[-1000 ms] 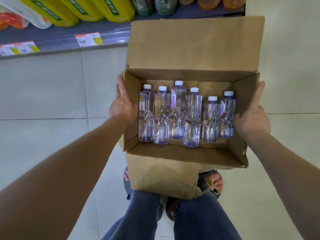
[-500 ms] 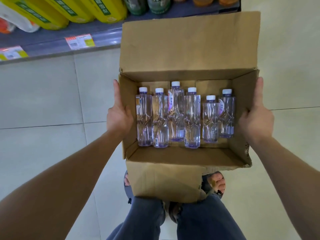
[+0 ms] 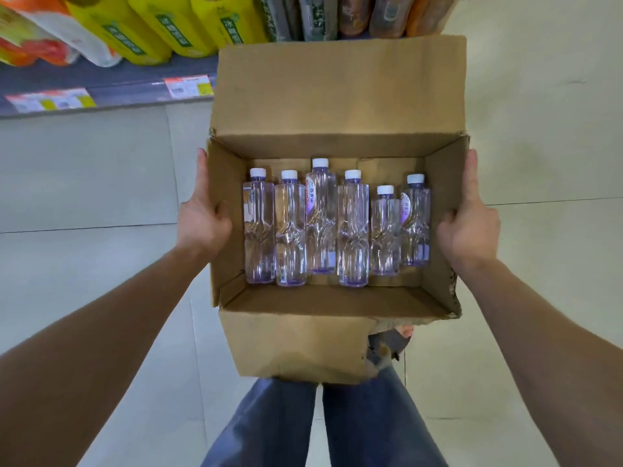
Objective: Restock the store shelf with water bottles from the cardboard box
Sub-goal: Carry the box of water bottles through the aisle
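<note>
An open cardboard box (image 3: 337, 92) is carried in front of me above my legs. Several clear water bottles (image 3: 352, 227) with white caps lie side by side on its bottom, caps pointing away from me. My left hand (image 3: 202, 220) grips the box's left wall, thumb up along the cardboard. On the opposite wall my right hand (image 3: 472, 227) holds on the same way. The fingers of both hands are mostly hidden behind or under the box.
A low store shelf (image 3: 111, 92) with price tags runs along the top left. Large yellow bottles (image 3: 151, 32) and darker drink bottles (image 3: 354, 15) stand on it. Pale floor tiles (image 3: 84, 183) lie all around. My jeans-clad legs (image 3: 337, 426) show below the box.
The box has shifted slightly left and nearer the shelf, with both hands holding its sides throughout. More of the shelf's bottles show at the top.
</note>
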Available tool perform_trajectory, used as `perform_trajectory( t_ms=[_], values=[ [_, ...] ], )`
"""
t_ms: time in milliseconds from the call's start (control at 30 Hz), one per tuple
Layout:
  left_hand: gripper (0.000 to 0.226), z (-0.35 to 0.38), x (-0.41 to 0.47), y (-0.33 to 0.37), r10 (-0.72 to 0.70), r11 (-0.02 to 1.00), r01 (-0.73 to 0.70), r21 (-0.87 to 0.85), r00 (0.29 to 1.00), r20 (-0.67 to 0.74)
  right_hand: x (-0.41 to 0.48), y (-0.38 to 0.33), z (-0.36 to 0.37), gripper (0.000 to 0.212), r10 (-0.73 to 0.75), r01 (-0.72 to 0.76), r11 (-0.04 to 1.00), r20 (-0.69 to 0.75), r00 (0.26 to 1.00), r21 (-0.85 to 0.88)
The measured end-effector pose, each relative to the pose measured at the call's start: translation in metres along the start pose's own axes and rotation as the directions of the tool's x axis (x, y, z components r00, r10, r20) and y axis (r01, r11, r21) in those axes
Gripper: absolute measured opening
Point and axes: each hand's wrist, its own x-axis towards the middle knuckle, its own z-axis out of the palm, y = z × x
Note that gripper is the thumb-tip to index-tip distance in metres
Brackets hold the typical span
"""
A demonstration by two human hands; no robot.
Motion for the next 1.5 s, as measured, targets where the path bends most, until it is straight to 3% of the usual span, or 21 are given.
perform_trajectory(
  t_ms=[433, 767, 1000, 1167, 1500],
  values=[
    [0.096, -0.250, -0.097, 0.010, 0.086, 0.994, -0.091, -0.055, 0.993, -0.085, -0.169, -0.151, -0.158, 0.107, -0.110, 0.112, 0.993, -0.059, 0.992, 0.036],
    [0.099, -0.398, -0.198, -0.046, 0.070, 0.993, -0.085, -0.077, 0.980, -0.188, -0.306, -0.246, -0.212, 0.106, -0.220, 0.223, 0.973, -0.061, 0.974, 0.051],
    [0.097, -0.458, -0.270, -0.130, 0.023, 0.989, -0.067, -0.131, 0.948, -0.316, -0.391, -0.292, -0.208, 0.109, -0.381, 0.383, 0.924, -0.075, 0.921, 0.008],
    [0.099, -0.491, -0.311, -0.214, -0.079, 0.988, 0.024, -0.152, 0.928, -0.364, -0.456, -0.340, -0.194, 0.105, -0.488, 0.487, 0.873, -0.030, 0.872, -0.033],
    [0.100, -0.591, -0.373, -0.402, -0.170, 0.977, 0.100, -0.188, 0.898, -0.405, -0.579, -0.470, -0.086, 0.104, -0.564, 0.566, 0.821, 0.049, 0.824, -0.070]
  ],
)
